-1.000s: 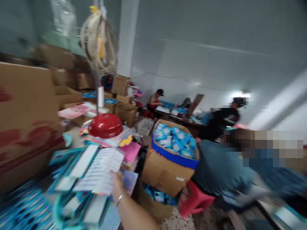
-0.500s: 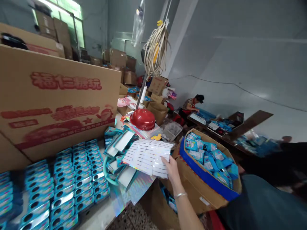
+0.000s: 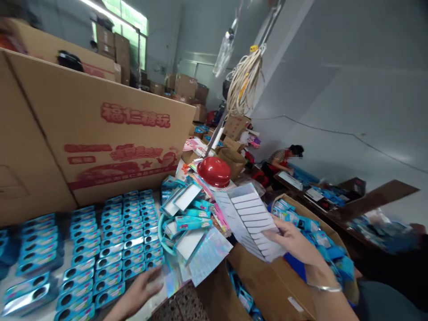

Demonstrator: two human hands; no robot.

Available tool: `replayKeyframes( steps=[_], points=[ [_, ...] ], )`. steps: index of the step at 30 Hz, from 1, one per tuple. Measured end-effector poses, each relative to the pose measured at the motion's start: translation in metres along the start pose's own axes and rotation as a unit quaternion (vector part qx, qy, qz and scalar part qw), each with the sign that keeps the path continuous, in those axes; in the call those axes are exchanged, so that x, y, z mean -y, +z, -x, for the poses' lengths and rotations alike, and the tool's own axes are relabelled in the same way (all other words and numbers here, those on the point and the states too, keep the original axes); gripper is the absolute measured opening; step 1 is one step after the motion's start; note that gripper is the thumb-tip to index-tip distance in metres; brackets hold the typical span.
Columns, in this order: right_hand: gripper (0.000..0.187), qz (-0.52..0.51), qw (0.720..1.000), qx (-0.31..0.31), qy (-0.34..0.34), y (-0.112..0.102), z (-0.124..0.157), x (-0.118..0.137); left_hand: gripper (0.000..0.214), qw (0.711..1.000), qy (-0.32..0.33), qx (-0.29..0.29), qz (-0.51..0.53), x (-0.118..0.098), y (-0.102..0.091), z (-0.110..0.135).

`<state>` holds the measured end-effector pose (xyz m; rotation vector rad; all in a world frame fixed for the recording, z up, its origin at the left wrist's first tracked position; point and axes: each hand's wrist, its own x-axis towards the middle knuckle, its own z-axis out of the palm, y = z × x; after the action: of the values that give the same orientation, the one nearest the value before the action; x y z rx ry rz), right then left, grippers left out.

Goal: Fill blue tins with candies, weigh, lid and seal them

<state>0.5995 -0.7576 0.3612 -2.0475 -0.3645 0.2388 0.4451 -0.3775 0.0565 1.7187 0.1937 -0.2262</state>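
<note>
Since the frame half a second ago, our right hand (image 3: 294,240) has carried the lined white sheet (image 3: 250,216) clear of the heap of blue boxes (image 3: 193,223), and our left hand (image 3: 143,287) has come into the head view. There we see the sheet held up beside the heap, near the open carton (image 3: 277,285), its right edge pinched between thumb and fingers, while the blurred left fingers stand apart, seemingly empty. We judge it light, floppy, slick and easily creased, best held flat near an edge.
</note>
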Motion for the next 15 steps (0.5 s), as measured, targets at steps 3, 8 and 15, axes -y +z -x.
replayKeyframes(
  steps=[3, 8, 15],
  points=[
    [0.031, -0.013, 0.998, 0.06, 0.001, 0.02, -0.008, 0.034, 0.063, 0.991, 0.121, -0.051, 0.038, -0.101, -0.026, 0.002],
    [0.034, -0.051, 0.98, 0.191, 0.018, 0.08, -0.028, 0.066, 0.074, 0.95, 0.285, -0.129, 0.004, -0.207, -0.072, 0.015],
    [0.038, -0.079, 0.955, 0.286, -0.004, 0.134, -0.057, 0.064, 0.028, 0.949, 0.289, -0.126, 0.019, -0.218, -0.089, 0.019]
  ],
)
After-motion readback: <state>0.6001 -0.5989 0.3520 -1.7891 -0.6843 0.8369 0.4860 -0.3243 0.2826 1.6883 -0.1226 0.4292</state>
